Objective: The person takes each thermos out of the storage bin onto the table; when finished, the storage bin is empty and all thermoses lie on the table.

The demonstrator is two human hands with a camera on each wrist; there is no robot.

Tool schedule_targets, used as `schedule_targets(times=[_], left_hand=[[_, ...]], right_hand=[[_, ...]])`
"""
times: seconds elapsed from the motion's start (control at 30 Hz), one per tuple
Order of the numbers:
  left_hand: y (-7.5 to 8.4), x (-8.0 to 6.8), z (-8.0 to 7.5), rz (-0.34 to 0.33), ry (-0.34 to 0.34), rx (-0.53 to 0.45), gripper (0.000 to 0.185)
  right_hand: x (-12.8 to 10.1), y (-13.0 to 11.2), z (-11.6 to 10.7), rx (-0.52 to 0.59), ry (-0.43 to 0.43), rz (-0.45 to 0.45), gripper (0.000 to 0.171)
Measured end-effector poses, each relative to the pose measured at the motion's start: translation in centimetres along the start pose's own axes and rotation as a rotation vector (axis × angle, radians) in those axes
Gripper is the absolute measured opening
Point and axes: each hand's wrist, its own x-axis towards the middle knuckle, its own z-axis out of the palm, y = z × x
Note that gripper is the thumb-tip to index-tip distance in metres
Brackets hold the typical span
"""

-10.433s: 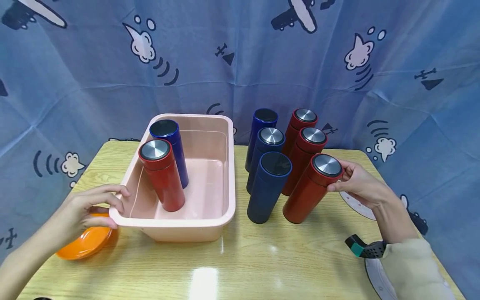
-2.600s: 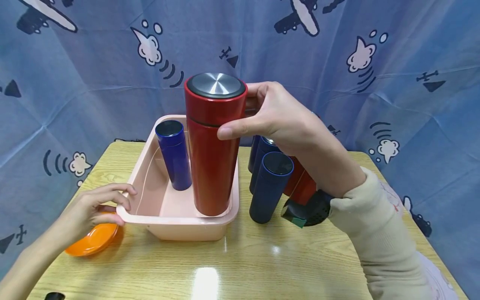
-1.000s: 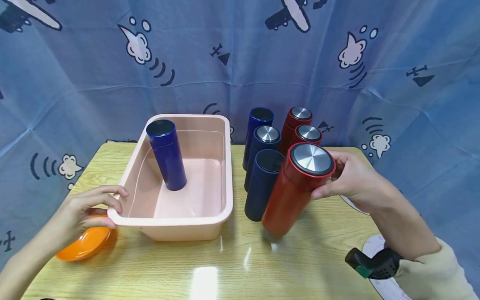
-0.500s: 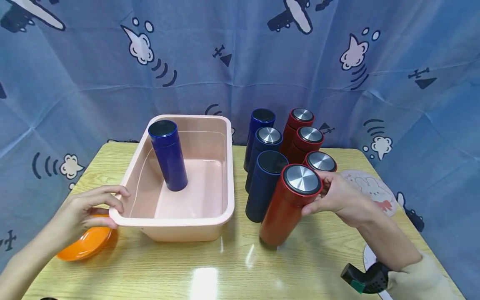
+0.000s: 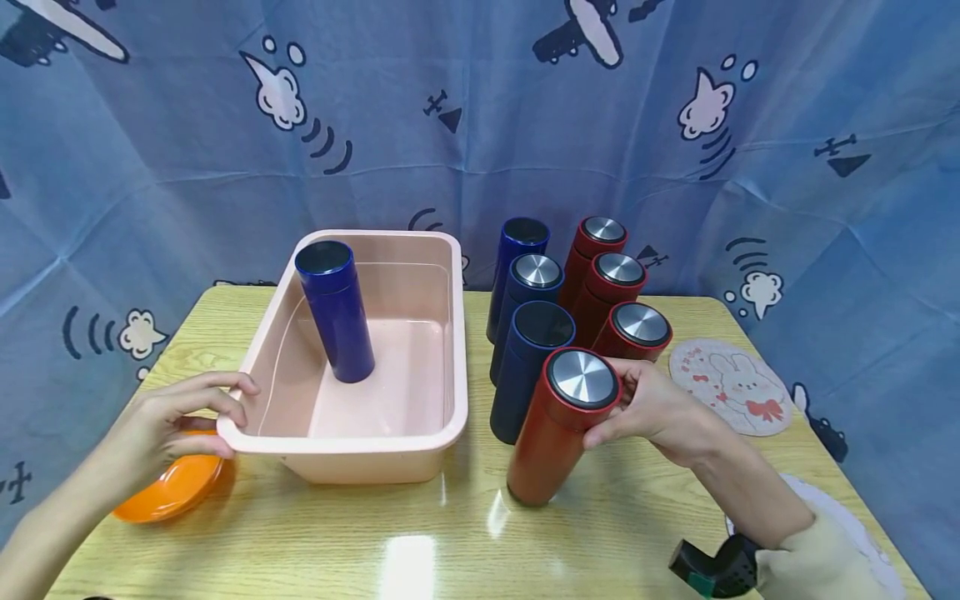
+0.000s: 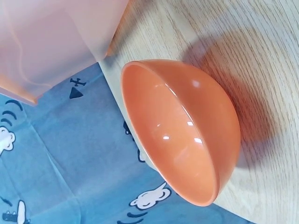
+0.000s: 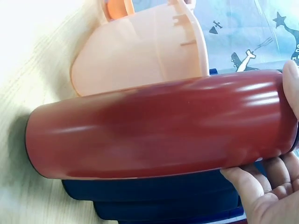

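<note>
My left hand point(image 5: 191, 417) grips the near left corner of a pink plastic bin point(image 5: 352, 446), thumb outside and fingers over the rim. Inside the bin stands one blue thermos point(image 5: 341, 325). With my right hand point(image 5: 660, 408) I hold a red thermos point(image 5: 558, 437) around its upper part, just under the silver-topped lid; its base appears to be on the table. The right wrist view shows that red thermos point(image 7: 159, 126) lengthwise, with fingers point(image 7: 257, 186) at its lid end. The left wrist view does not show the left hand.
Behind the held thermos, blue thermoses point(image 5: 517, 375) and red thermoses point(image 5: 611, 287) stand in two rows. An orange bowl point(image 6: 187, 121) sits beside the bin. A rabbit-print placemat point(image 5: 731, 387) lies at right, another round mat point(image 5: 847, 521) nearer. A blue curtain point(image 5: 480, 125) hangs behind the table.
The red thermos that stood in the bin was lifted out by my right hand and brought over to the right. Over the last second it moved nearer to me. My left hand kept its grip.
</note>
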Motion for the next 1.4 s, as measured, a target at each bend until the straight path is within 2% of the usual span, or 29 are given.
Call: schedule_targets(times=[0.5, 0.93, 1.23, 1.4], left_hand=[[-0.2, 0.1, 0.0, 0.027, 0.000, -0.007, 0.022], [-0.2, 0.1, 0.0, 0.031, -0.001, -0.010, 0.022], [-0.2, -0.1, 0.0, 0.017, 0.005, -0.033, 0.022], [-0.2, -0.1, 0.0, 0.015, -0.001, -0.041, 0.023]], right_hand=[[1.2, 1.2, 1.4, 0.013, -0.022, 0.039, 0.053], [1.4, 1.4, 2.1, -0.029, 0.025, 0.118, 0.076], [1.2, 2.1, 2.2, 0.030, -0.017, 0.069, 0.078], [1.0, 3.2, 1.3, 0.136, -0.094, 0.032, 0.065]])
